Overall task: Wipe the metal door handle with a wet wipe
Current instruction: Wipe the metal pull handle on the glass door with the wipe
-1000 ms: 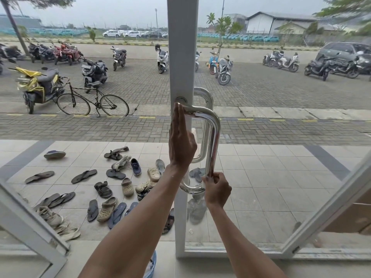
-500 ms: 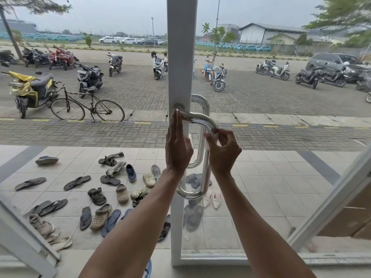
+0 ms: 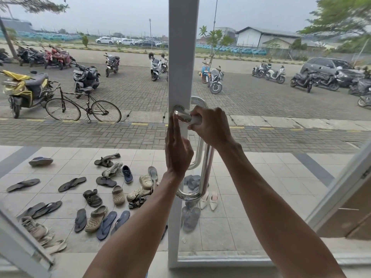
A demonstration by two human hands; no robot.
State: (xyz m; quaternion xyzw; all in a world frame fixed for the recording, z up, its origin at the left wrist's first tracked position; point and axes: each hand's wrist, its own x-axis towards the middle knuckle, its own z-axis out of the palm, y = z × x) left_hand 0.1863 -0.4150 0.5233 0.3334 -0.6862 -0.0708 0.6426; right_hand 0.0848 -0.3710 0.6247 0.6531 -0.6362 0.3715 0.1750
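Observation:
A shiny metal door handle (image 3: 205,169) runs down the white door frame (image 3: 181,57), bent in at top and bottom. My right hand (image 3: 210,127) is closed around the handle's top bend with a white wet wipe (image 3: 195,120) pressed on the metal. My left hand (image 3: 177,151) lies flat with straight fingers against the frame, just left of the handle. A second handle (image 3: 197,137) shows through the glass on the outer side.
Glass panes flank the frame. Outside, several sandals and shoes (image 3: 100,189) lie on the tiled porch. A bicycle (image 3: 82,107) and parked motorbikes (image 3: 86,79) stand on the paving beyond. A slanted white window frame (image 3: 339,189) is at the right.
My right hand has slid with the wipe from the bottom of the handle up its bar to the top bend. My left hand stayed flat on the frame.

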